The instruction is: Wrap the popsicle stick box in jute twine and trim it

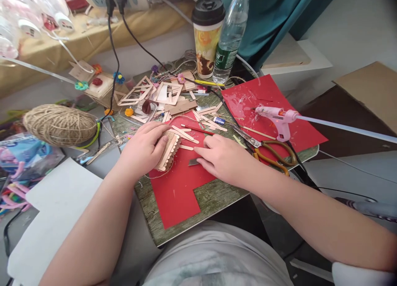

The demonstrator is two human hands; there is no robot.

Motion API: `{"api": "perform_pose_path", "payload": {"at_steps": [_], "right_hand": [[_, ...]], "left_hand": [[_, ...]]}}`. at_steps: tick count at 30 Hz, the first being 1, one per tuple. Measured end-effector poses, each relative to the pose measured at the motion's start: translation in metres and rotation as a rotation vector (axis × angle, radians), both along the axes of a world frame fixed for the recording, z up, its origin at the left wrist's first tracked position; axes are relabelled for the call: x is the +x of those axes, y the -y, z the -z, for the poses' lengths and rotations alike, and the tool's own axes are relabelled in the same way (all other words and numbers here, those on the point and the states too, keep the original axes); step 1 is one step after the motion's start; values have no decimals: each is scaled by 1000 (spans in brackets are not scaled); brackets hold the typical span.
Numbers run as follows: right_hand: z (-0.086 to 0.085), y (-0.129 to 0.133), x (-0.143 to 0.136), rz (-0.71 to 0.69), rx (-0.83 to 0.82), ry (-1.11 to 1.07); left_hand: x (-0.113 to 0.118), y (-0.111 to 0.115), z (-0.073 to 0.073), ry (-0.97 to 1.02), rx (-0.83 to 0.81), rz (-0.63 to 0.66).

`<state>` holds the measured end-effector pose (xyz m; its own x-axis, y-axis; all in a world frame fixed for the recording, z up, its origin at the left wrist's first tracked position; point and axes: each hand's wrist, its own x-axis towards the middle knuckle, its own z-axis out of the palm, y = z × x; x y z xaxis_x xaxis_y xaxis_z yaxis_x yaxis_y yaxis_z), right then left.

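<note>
My left hand (145, 147) is closed around a small block-like piece made of craft sticks (170, 151), its rounded stick ends lined up in a row and twine on its top. My right hand (221, 157) is low over the red paper (176, 201), fingers stretched to the left. Its index fingertip is at the end of a loose craft stick (186, 147). A flat grey metal strip (193, 162) shows just under the other fingertips; the rest of it is hidden. Beyond the hands, more craft sticks (182, 133) and a red pencil (197, 129) lie on the paper.
Scissors (273, 149) and a pink hot glue gun (279, 118) lie to the right, with cords around. Behind are stick frames (169, 92), a lidded cup (207, 37) and a water bottle (231, 37). A twine ball (60, 124) sits left.
</note>
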<state>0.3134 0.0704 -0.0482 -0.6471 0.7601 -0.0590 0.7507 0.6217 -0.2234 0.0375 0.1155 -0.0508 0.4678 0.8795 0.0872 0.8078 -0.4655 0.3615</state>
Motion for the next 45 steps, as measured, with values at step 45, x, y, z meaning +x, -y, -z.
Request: {"api": "perform_pose_path", "payload": {"at_steps": [45], "right_hand": [[17,-13,-65,330,-375,-930]], "left_hand": [[-12,9,-16,363,-19,-245]]}}
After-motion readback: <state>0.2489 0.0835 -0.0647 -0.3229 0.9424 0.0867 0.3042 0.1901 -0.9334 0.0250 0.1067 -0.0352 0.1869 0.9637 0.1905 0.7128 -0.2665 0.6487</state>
